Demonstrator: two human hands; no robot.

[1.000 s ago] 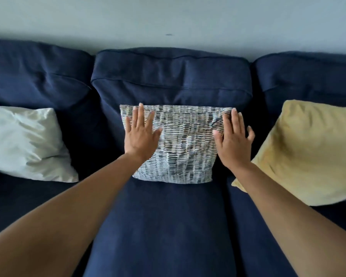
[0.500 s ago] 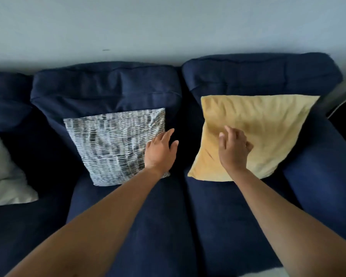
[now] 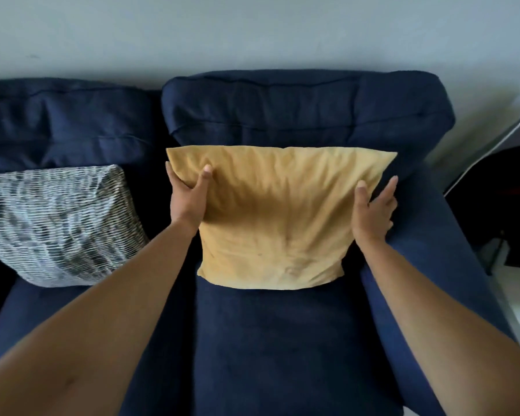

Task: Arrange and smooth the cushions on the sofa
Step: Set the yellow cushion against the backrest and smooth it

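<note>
Sofa (image 3: 282, 340) fabric in dark navy fills most of the view, with a pale wall (image 3: 252, 31) behind it. Two plump back cushions show: one on the left (image 3: 63, 121) and one on the right (image 3: 306, 109), the right one ending at the sofa's padded arm (image 3: 433, 250). Beyond that arm, at the far right edge, sits something dark that is too dim to identify.

Propped upright on the right-hand seat, leaning against the right back cushion, is a yellow pillow (image 3: 279, 223). Its cloth is creased, with folds running down from the top edge, and its bottom edge rests on the seat.

On the neighbouring seat to the left lies a patterned pillow (image 3: 57, 226) in a grey-and-white woven print, tilted back against the left back cushion and apart from the yellow one, with a dark gap between them.

Both bare forearms reach in from the bottom corners. The left hand (image 3: 188, 199) grips the yellow pillow's upper left edge, thumb pressed on the front face and fingers wrapped behind the edge. The right hand (image 3: 371, 211) lies against the pillow's right edge with fingers spread and mostly straight, thumb up on the front, more a flat press than a closed clasp.
</note>
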